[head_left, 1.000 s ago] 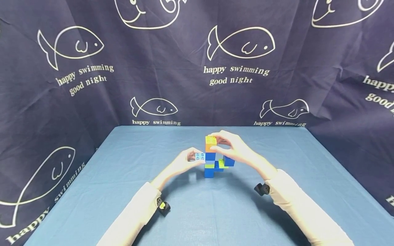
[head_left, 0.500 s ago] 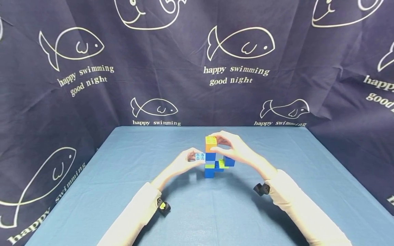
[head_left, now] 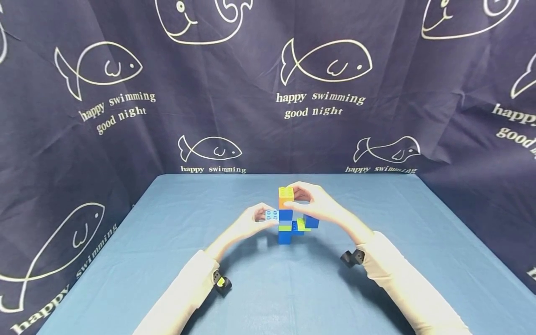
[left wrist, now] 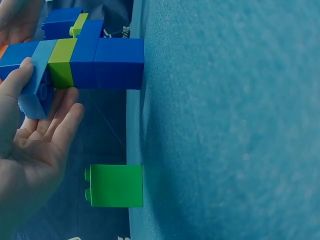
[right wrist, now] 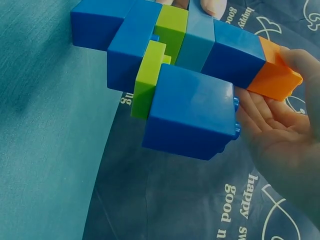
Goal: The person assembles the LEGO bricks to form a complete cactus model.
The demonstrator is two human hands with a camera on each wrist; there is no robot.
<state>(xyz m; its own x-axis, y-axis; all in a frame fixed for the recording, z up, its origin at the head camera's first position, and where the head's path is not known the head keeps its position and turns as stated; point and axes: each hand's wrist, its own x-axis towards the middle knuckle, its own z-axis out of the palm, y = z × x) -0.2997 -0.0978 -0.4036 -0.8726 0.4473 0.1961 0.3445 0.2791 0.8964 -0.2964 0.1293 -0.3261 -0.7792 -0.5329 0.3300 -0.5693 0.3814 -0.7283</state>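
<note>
A tower of toy building bricks stands on the table, with a blue brick [left wrist: 120, 64] at its foot. Above come another blue brick [right wrist: 134, 47], a lime brick [left wrist: 62, 64], a light-blue brick [head_left: 272, 215] jutting left, a blue brick [right wrist: 235, 52] and an orange brick [right wrist: 275, 70] on top. A side arm carries a thin lime brick [right wrist: 148, 80] and a blue brick [right wrist: 192, 112]. My left hand [head_left: 250, 221] pinches the jutting light-blue brick, thumb on its near side. My right hand [head_left: 317, 204] grips the orange brick between thumb and fingers.
A separate green brick [left wrist: 116, 185] stands on the table below my left hand in the left wrist view. The blue table [head_left: 284, 288] ends at a dark curtain [head_left: 259, 116] with fish drawings. Black wrist cameras hang under both sleeves.
Both hands keep the same hold on the bricks. The head view has tilted slightly, and the right forearm has shifted a little to the left.
</note>
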